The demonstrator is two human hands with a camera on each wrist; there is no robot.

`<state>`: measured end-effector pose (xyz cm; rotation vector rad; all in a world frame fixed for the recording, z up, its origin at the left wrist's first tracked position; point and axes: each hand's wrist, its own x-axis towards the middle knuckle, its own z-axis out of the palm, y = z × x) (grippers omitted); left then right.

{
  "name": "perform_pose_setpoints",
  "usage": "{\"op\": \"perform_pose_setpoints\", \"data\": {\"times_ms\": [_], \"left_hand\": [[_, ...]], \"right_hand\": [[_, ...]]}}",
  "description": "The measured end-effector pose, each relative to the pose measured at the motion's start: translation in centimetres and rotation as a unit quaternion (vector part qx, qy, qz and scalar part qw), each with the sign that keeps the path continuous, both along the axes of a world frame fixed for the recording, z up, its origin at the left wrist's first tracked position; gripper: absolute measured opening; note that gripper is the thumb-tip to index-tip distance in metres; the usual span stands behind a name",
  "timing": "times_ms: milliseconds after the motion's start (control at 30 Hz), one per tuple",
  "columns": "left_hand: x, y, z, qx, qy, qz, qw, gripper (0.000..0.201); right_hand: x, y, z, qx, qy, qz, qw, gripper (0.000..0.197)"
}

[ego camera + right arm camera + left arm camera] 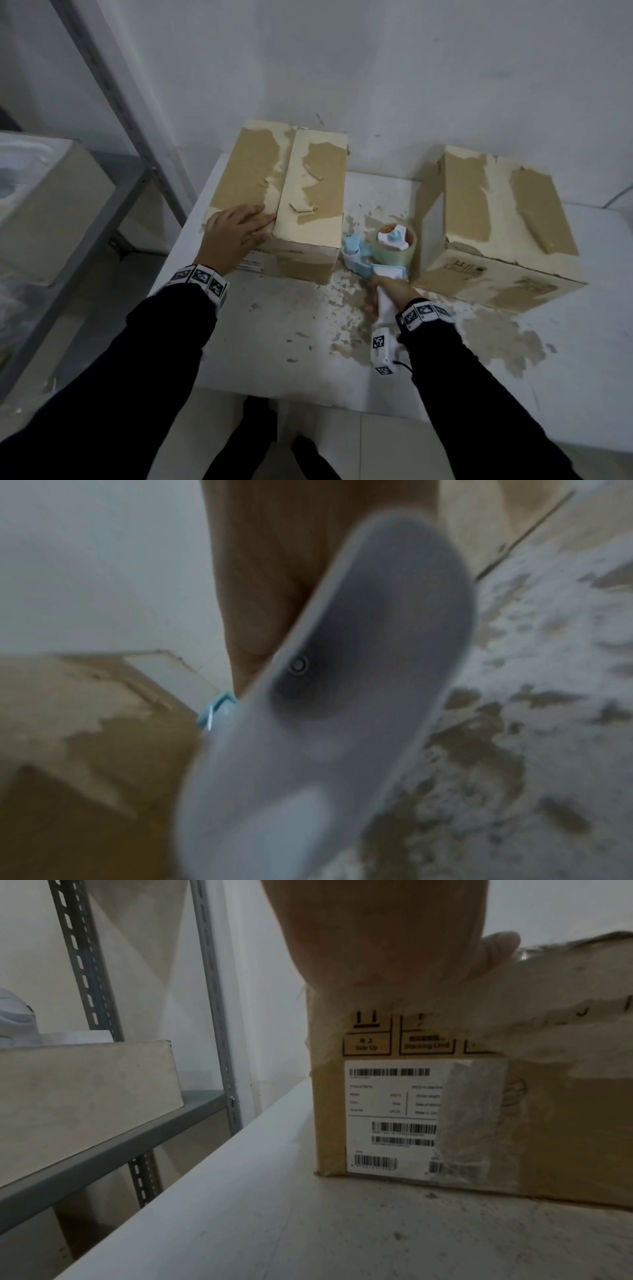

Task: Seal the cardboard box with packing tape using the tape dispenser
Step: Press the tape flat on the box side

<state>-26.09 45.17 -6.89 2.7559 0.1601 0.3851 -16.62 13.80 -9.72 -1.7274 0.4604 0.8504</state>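
A worn cardboard box point(301, 192) with its two top flaps closed stands at the table's back left. My left hand point(239, 229) lies flat on its near left flap, fingers straight, pressing down. In the left wrist view the palm point(377, 934) rests on the box's top edge above a white barcode label point(390, 1115). My right hand point(390, 291) grips the white handle of the tape dispenser point(376, 253), light blue and white with a clear tape roll. It is just right of the box, low over the table. The right wrist view shows the blurred handle point(342, 696) close up.
A second worn cardboard box point(496, 222) stands at the right, close to the dispenser. The white table point(274, 342) is flecked with torn brown paper scraps. A grey metal shelf rack point(113, 192) with a box on it stands to the left. The wall is right behind.
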Motion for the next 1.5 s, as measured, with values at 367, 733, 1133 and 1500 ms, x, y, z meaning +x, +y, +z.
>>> {"op": "perform_pose_setpoints", "data": {"times_ms": [367,733,1133,1500], "left_hand": [[-0.2,0.1,0.6,0.024,0.033,-0.01,0.999,0.075],[-1.6,4.7,1.6,0.04,0.067,-0.105,0.991,0.069],[-2.3,5.8,-0.2,-0.02,-0.026,-0.078,0.996,0.042],[-2.0,6.0,-0.8,-0.036,-0.056,-0.08,0.995,0.043]], "right_hand": [[2.1,1.0,1.7,-0.477,-0.22,0.385,0.759,0.076],[-0.5,14.5,6.4,-0.19,-0.551,0.53,0.616,0.055],[-2.0,15.8,5.1,-0.266,-0.671,0.454,0.523,0.061],[-3.9,20.9,4.5,-0.167,-0.669,0.475,0.547,0.066]]}}
